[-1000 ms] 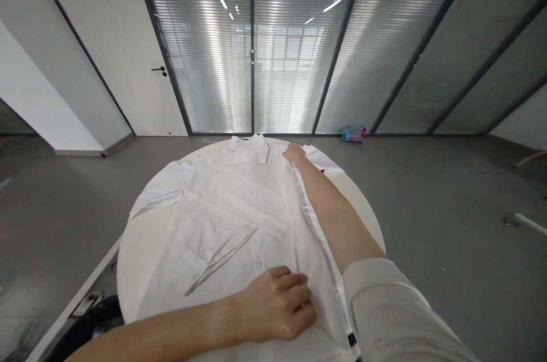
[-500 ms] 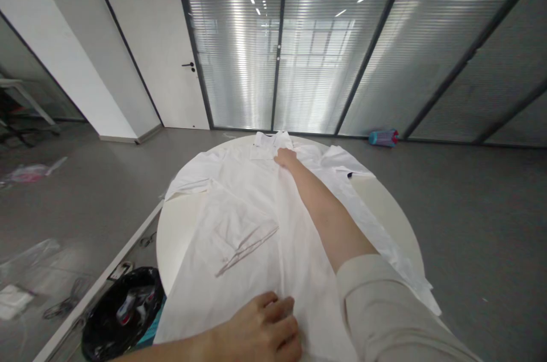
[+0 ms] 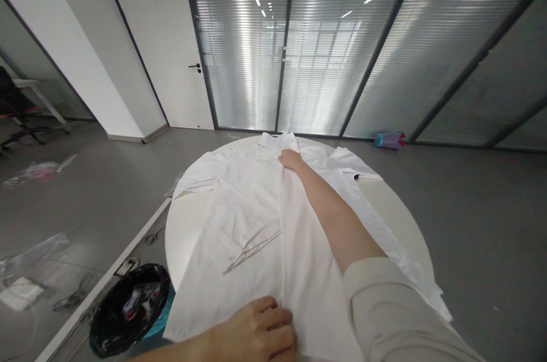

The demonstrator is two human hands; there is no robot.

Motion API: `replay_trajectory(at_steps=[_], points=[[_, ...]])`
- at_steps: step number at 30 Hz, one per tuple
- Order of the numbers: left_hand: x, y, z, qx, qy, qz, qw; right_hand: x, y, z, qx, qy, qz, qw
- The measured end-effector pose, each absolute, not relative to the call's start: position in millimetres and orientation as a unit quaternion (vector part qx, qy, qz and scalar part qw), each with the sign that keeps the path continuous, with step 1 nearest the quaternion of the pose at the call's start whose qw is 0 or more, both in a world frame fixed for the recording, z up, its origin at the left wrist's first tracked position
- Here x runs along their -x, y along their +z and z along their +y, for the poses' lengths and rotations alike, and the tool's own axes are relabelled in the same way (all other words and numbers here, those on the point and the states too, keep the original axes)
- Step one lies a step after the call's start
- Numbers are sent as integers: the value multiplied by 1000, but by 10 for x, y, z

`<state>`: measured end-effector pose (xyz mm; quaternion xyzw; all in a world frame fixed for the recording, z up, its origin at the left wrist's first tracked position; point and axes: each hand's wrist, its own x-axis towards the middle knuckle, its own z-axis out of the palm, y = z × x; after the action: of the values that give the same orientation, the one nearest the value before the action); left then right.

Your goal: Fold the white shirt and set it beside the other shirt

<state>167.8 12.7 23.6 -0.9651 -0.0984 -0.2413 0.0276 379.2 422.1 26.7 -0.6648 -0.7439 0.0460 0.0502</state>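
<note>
A white coat (image 3: 252,202) with a collar, a front pocket and spread sleeves lies face up over a round white table (image 3: 188,236). My right hand (image 3: 290,158) is at the far end, just below the collar, its fingers pinched on the coat's front edge. Close to me, my left hand (image 3: 267,330) rests with curled fingers on the same front edge near the hem. Between the two hands the edge runs nearly straight. The fingertips of my left hand are partly hidden beneath it.
Left of the table stands a bin (image 3: 128,310) with a black liner and rubbish inside. Cables and a plastic bag (image 3: 34,251) lie on the floor nearby. A blue and pink cylindrical object (image 3: 390,140) lies by the glass wall (image 3: 316,77). A door (image 3: 171,37) is behind, left.
The view has shifted slightly, so the scene sits a little farther right. Both hands keep their places on the coat, and the front edge between them looks a little straighter.
</note>
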Motion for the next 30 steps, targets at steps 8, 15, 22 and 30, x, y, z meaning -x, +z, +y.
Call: replay_trajectory(at_steps=[8,15,22,30], points=[[-1700,195,164,974,-210,-89,4,-3725,103,4202,697,9,-708,108],[-1678,61,170,985,-143,-92,-39,-3747,-43,4290,696,44,-709,104],[-1640,91,183,984,-147,-72,-70,-3782,-53,4310,691,67,-712,105],[-1676,208,232,983,-163,-64,-48,-3769,-42,4297,685,89,-712,128]])
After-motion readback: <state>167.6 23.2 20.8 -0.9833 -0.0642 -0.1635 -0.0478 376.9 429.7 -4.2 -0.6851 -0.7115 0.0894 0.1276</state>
